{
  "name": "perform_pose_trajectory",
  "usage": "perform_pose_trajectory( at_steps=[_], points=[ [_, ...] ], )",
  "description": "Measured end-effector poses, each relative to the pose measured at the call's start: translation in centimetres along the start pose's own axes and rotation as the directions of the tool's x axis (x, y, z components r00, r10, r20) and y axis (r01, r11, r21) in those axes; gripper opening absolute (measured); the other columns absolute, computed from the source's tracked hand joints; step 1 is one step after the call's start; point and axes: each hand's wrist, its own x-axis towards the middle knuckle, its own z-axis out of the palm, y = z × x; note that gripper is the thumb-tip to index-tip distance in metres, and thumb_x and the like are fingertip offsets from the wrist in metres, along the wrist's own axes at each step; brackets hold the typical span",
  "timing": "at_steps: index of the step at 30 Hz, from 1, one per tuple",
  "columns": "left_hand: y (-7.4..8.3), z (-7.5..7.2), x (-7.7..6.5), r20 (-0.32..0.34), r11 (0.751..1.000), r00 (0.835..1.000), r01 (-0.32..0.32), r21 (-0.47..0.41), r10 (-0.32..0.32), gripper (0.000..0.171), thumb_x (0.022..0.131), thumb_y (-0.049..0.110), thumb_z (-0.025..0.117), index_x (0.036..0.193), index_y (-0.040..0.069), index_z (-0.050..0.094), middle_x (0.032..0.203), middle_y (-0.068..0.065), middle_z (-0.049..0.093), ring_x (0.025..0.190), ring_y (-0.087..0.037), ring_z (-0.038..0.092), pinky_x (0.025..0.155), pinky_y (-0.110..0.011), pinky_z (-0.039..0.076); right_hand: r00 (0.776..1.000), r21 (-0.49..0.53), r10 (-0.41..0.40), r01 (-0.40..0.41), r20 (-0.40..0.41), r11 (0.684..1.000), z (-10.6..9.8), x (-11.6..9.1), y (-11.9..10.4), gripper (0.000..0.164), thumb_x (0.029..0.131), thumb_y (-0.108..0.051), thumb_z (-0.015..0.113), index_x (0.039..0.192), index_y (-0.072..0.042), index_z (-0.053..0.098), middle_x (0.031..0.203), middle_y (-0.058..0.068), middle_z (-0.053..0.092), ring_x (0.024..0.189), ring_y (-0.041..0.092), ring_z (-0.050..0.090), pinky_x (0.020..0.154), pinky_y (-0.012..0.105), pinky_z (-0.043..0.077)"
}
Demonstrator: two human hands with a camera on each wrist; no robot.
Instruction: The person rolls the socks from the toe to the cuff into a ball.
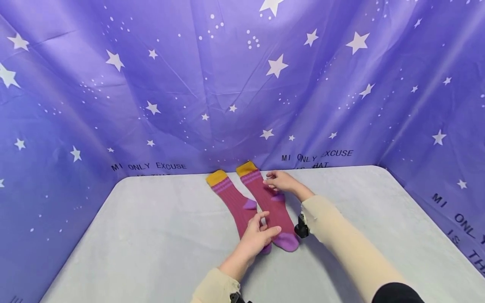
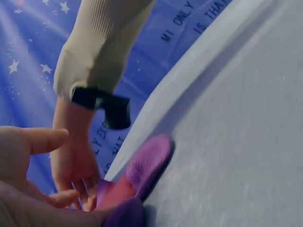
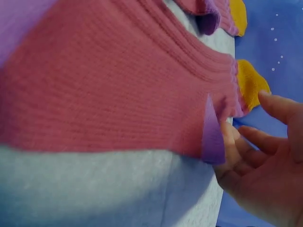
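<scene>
Lying side by side on worktop point(image 1: 151, 231): left sock point(image 1: 234, 200), right sock point(image 1: 270, 204), cuffs at far edge. Left hand point(image 1: 255, 239) spread over left sock's foot; right hand point(image 1: 284, 182) loosely spread by right sock's heel, contact unclear.

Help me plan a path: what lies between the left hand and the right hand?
In the head view, the red sock on the right lies between left hand and right hand.

Dark print point(image 1: 171, 166) on the purple curtain point(image 1: 235, 80) — "MI ONLY EXCUSE" — then "IS THAT" beneath.
</scene>
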Motion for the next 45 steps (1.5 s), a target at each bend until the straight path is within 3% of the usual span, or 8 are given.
perform_pose_trajectory(
  at_steps=[10, 18, 24, 25, 28, 36, 40, 45],
  points=[
    [-0.7, 0.9, -0.3, 0.031, 0.984, 0.996, 0.090, -0.155, -0.086, 0.062, 0.093, 0.009, 0.061, 0.141, -0.012, 0.028, 0.144, -0.037, 0.034, 0.110, -0.027, 0.063, 0.093, -0.042, 0.057, 0.991, -0.022, 0.110, -0.108, 0.080, 0.994, 0.8, 1.8, -0.4, 0.041, 0.099, -0.016, 0.058, 0.129, 0.011, 0.052, 0.062, -0.005, 0.042, 0.057, 0.004, 0.039, 0.052, 0.018, 0.036],
    [0.3, 0.9, -0.7, 0.185, 0.943, 0.970, 0.203, -0.262, -0.157, 0.064, 0.095, 0.019, 0.059, 0.148, -0.002, 0.030, 0.144, -0.027, 0.035, 0.139, -0.050, 0.033, 0.109, -0.066, 0.037, 0.991, -0.081, 0.089, -0.096, -0.096, 0.992, 1.3, 2.5, -0.5, 0.035, 0.093, -0.013, 0.064, 0.118, 0.011, 0.063, 0.095, 0.009, 0.063, 0.079, 0.012, 0.052, 0.069, 0.021, 0.043],
    [0.6, 1.4, -0.8, 0.188, 0.943, 0.970, 0.200, -0.265, -0.152, 0.071, 0.094, 0.017, 0.056, 0.149, -0.010, 0.021, 0.157, -0.036, 0.006, 0.149, -0.050, 0.004, 0.120, -0.066, 0.012, 0.987, 0.170, 0.150, -0.140, -0.051, 0.975, 1.3, 2.0, -1.2, 0.010, 0.096, -0.004, 0.058, 0.101, 0.005, 0.057, 0.061, -0.007, 0.037, 0.051, 0.003, 0.033, 0.051, 0.018, 0.030],
    [0.5, 1.5, -0.6, 0.165, 0.951, 0.975, 0.188, -0.247, -0.150, 0.070, 0.094, 0.017, 0.057, 0.149, -0.010, 0.021, 0.154, -0.036, 0.016, 0.146, -0.049, 0.021, 0.121, -0.061, 0.021, 0.988, 0.203, 0.149, -0.138, -0.038, 0.969, 1.3, 1.8, -1.4, 0.007, 0.096, -0.003, 0.057, 0.100, 0.003, 0.056, 0.058, -0.008, 0.035, 0.049, 0.002, 0.030, 0.049, 0.017, 0.028],
    [0.2, 1.4, -0.2, 0.076, 0.973, 0.991, 0.127, -0.191, -0.114, 0.070, 0.093, 0.016, 0.058, 0.148, -0.010, 0.023, 0.151, -0.037, 0.020, 0.141, -0.046, 0.031, 0.119, -0.057, 0.027, 0.993, 0.277, 0.114, -0.104, -0.022, 0.955, 0.9, 1.3, -1.9, 0.007, 0.096, 0.000, 0.055, 0.101, 0.004, 0.053, 0.056, -0.010, 0.035, 0.047, 0.000, 0.027, 0.046, 0.015, 0.026],
    [-0.4, 0.5, 1.4, -0.081, 0.987, 0.996, 0.016, -0.161, -0.030, 0.078, 0.093, 0.015, 0.058, 0.150, -0.011, 0.011, 0.156, -0.039, 0.018, 0.146, -0.051, 0.024, 0.119, -0.057, 0.028, 0.998, 0.419, 0.037, -0.055, 0.051, 0.906, 0.1, 0.4, -3.3, 0.042, 0.098, -0.001, 0.051, 0.136, 0.014, 0.045, 0.089, -0.002, 0.066, 0.075, 0.002, 0.060, 0.072, 0.018, 0.052],
    [-0.7, 0.1, 1.8, -0.106, 0.982, 0.994, -0.011, -0.189, -0.010, 0.074, 0.095, 0.011, 0.056, 0.148, -0.014, 0.010, 0.141, -0.035, 0.047, 0.121, -0.030, 0.056, 0.108, -0.046, 0.043, 0.996, 0.430, 0.029, -0.061, 0.079, 0.901, -0.1, -0.1, -4.3, 0.047, 0.099, -0.004, 0.052, 0.143, 0.009, 0.043, 0.113, 0.009, 0.068, 0.087, 0.006, 0.067, 0.083, 0.025, 0.056],
    [-0.8, -0.4, 1.7, -0.077, 0.973, 0.997, -0.007, -0.231, -0.011, 0.065, 0.100, 0.011, 0.053, 0.148, -0.012, 0.017, 0.108, -0.011, 0.066, 0.093, -0.008, 0.061, 0.095, -0.037, 0.052, 0.998, 0.427, 0.014, -0.040, 0.064, 0.904, -0.4, -0.7, -5.9, 0.049, 0.100, -0.008, 0.052, 0.146, 0.006, 0.041, 0.122, 0.012, 0.066, 0.089, 0.007, 0.067, 0.082, 0.024, 0.056]
  ],
)
